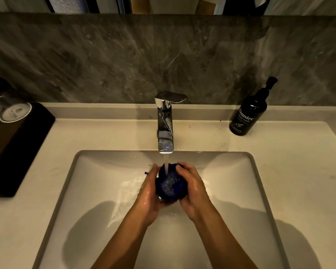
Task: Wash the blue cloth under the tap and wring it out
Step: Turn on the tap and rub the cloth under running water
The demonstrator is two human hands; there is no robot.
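Reading "Dunster Hand wash", a bottle (248,113) stood on the desk (299,171); both hands, left (148,193) and right (193,191), gripped the balled cloth (170,186), no long axis, under the tap (165,121).

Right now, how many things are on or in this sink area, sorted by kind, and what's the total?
Cloths: 1, the blue cloth bunched between the left hand and right hand
Taps: 1, the chrome tap, running
Bottles: 1, the black hand wash bottle
Trays: 1, the dark tray
Glasses: 1, the capped glass on the tray
Total: 5
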